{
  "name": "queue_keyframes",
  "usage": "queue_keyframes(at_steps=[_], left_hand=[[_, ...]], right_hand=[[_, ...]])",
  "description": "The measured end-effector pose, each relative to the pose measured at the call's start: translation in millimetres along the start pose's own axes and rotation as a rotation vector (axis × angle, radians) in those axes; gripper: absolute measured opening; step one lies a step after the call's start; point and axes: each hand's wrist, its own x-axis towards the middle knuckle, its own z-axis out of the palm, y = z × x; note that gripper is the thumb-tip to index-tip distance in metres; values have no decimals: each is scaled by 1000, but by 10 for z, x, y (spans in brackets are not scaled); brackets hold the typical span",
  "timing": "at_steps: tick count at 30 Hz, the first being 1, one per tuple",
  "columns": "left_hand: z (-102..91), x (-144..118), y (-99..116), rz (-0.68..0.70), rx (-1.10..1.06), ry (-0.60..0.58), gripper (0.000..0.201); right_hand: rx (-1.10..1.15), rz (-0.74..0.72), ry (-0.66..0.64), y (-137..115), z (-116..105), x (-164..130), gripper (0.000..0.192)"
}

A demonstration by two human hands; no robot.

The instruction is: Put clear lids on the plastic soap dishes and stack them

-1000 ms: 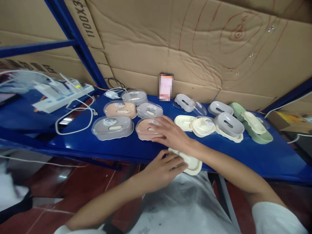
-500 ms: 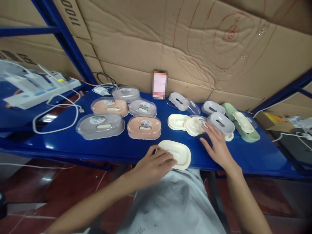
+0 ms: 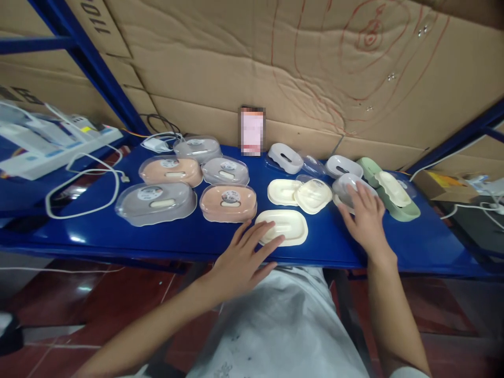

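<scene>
A cream oval plastic soap dish (image 3: 282,227) lies near the front edge of the shiny blue bench (image 3: 189,237). The left hand (image 3: 241,262) rests flat beside it, fingers (image 3: 263,247) spread wide, the tips touching its near left rim and holding nothing. Off to the right, the right hand (image 3: 366,220) lies open on a grey plastic soap dish part (image 3: 345,186), fingers flat on top. A peach soap dish with a clear lid (image 3: 228,202) sits just left of the cream one. Two more cream pieces (image 3: 301,193) lie behind it. Far right is a green dish (image 3: 394,202).
</scene>
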Motion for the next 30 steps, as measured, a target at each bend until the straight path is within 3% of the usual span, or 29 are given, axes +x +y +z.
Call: queue_keyframes(at_steps=[3, 7, 10, 13, 16, 19, 23, 30], left_hand=[[-2, 2, -12, 0, -44, 0, 44], [-37, 7, -19, 68, -120, -18, 29], [-40, -10, -16, 73, -116, 40, 28], [-7, -35, -9, 30, -90, 139, 40], [27, -50, -9, -9, -86, 202, 53], [33, -44, -24, 14, -78, 158, 58], [10, -17, -52, 50, -107, 53, 55], [11, -5, -38, -11, -164, 224, 26]], right_hand=[[-54, 147, 68, 169, 31, -37, 50], [11, 195, 100, 223, 24, 5, 42], [46, 146, 270, 31, -95, -54, 41], [139, -53, 343, -343, -239, -309, 33], [284, -298, 198, -743, -312, -614, 45], [391, -451, 20, -1006, -305, -747, 51], [498, -494, -89, -1092, -272, -674, 52], [584, -555, -109, -1113, -241, -628, 51]])
